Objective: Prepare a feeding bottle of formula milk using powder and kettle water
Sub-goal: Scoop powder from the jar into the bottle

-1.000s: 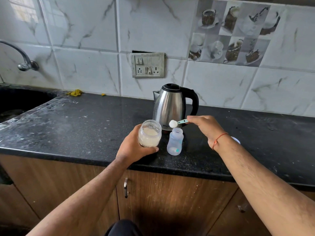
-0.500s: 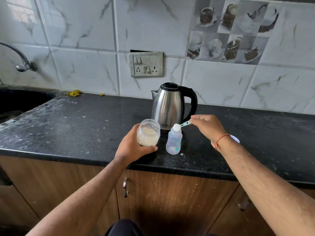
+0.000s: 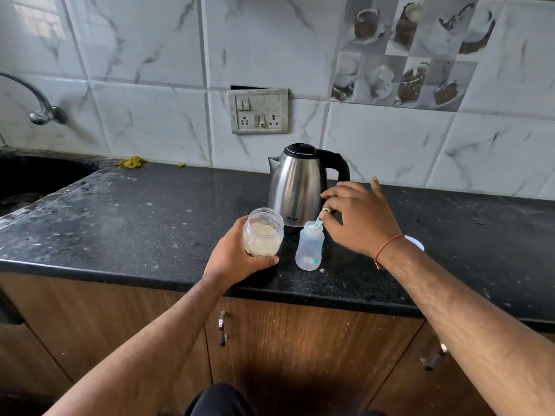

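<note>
An open clear jar of cream formula powder [image 3: 263,232] is tilted slightly above the black counter's front edge, gripped by my left hand [image 3: 237,256]. Just right of it stands the uncapped translucent feeding bottle [image 3: 309,247] with a little powder at its bottom. My right hand [image 3: 359,217] pinches the teal handle of a small scoop [image 3: 319,220], tipped so its bowl is down inside the bottle's mouth. The steel kettle [image 3: 297,184] with black lid and handle stands right behind the bottle.
A small white round piece [image 3: 416,243] lies on the counter behind my right wrist, mostly hidden. The black counter [image 3: 150,217] runs left to a dark sink [image 3: 27,181] with a tap above. A socket plate sits on the tiled wall. Cabinet doors are below.
My right hand has tipped the scoop from level above the bottle to steeply down into its mouth, fingers now spread. The heap of powder on the scoop is gone from sight. The jar stays held.
</note>
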